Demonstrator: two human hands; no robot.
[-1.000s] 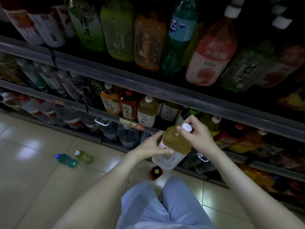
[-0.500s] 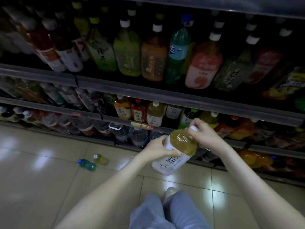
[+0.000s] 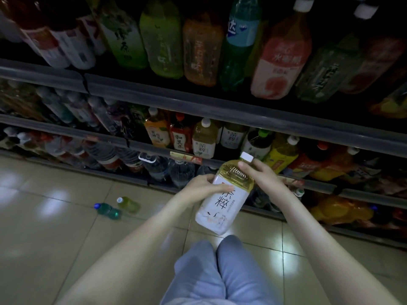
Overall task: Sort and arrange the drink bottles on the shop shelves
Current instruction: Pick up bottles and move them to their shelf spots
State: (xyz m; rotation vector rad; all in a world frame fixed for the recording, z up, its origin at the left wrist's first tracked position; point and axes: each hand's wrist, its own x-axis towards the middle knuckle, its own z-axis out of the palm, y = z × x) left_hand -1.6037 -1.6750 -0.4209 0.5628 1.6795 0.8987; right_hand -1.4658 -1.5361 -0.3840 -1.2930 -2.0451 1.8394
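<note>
Head view: the tea bottle [image 3: 224,201], white-labelled and white-capped, is held tilted in the air before the lower shelves, not yet placed. The left hand [image 3: 202,187] wraps its label; the right hand [image 3: 262,175] grips the shoulder below the cap. A matching bottle [image 3: 203,137] stands on the middle shelf [image 3: 242,119]. A green bottle [image 3: 108,210] and a yellow bottle [image 3: 128,203] lie on the floor [image 3: 55,227]. Assessment: at least three bottles outstanding.
</note>
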